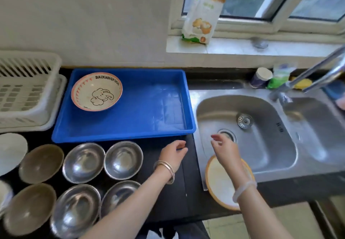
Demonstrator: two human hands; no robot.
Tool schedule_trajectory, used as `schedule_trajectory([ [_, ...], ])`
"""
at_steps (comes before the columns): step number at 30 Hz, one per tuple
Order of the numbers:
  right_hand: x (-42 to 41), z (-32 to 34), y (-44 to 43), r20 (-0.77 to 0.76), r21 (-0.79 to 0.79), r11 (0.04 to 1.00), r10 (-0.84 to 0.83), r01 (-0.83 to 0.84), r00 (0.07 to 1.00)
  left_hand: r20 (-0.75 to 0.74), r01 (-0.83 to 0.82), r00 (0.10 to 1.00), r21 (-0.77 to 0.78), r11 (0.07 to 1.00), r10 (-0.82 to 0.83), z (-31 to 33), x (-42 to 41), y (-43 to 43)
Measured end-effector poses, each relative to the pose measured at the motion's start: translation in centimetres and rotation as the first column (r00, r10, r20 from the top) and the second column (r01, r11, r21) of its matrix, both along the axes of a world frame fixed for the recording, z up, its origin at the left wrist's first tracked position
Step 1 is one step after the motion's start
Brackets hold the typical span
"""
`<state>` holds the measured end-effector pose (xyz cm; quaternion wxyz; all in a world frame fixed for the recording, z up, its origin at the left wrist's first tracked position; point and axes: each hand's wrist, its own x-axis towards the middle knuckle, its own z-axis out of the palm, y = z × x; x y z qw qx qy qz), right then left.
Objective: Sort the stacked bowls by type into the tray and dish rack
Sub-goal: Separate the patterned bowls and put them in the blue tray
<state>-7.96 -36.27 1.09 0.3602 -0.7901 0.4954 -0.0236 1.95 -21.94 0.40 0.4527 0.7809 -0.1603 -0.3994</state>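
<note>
Hovering slack and empty, the right grip [224,147] is over the orange-rimmed bowl [218,184], mouth-up on the sink's [233,92] near-left rim. The left grip [174,153], empty too, hangs near the blue tray [121,137].

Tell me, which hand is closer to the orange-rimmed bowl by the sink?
Right. The right hand is just beyond the orange-rimmed bowl, its forearm crossing above it. The left hand is off to the bowl's left, over the dark counter.

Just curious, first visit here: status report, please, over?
Left hand, right hand empty. One bowl in tray. Steel bowls on counter. Nothing blocking tray.
</note>
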Motion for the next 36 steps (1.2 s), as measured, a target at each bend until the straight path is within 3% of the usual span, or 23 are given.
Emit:
schedule_trajectory([
  [3, -5.3, -0.5, -1.6, -0.101, -0.067, 0.995, -0.078, 0.072, 0.992, -0.008, 0.132, 0.991, 0.085, 0.988, -0.132, -0.9, -3.0, -1.7],
  [5, -8.1, -1.0, -2.2, -0.116, -0.067, 0.992, -0.116, 0.109, 0.986, -0.090, 0.171, 0.983, 0.107, 0.979, -0.162, -1.5, -4.6, -2.3],
  [11, -11.8, -1.8, -3.0, -0.123, 0.037, 0.986, -0.158, 0.164, 0.980, -0.448, 0.105, 0.893, 0.104, 0.989, -0.047, -1.8, -7.2, -3.3],
  [16, -11.8, -1.5, -3.2, -0.125, -0.014, 0.994, -0.107, 0.106, 0.986, -0.430, 0.045, 0.903, 0.080, 0.996, -0.006, -1.1, -6.9, -3.2],
  [24, -5.5, 1.6, -2.6, -0.033, -0.065, 0.998, 0.010, -0.012, 0.999, -0.377, -0.224, 0.905, -0.026, 0.974, 0.199, 1.9, -0.9, -0.6],
  [28, 0.2, 3.0, -1.3, 0.067, -0.045, 0.997, 0.065, -0.062, 0.996, -0.427, -0.428, 0.832, -0.089, 0.899, 0.354, 4.0, 2.8, 1.8],
  [31, 5.1, 3.6, 0.2, 0.114, -0.038, 0.994, 0.109, -0.105, 0.987, -0.382, -0.530, 0.806, -0.125, 0.839, 0.453, 5.0, 5.7, 4.3],
  [36, 13.9, 4.0, 3.6, 0.229, 0.076, 0.986, 0.127, -0.147, 0.965, -0.389, -0.724, 0.679, -0.214, 0.656, 0.622, 5.9, 10.1, 8.5],
])
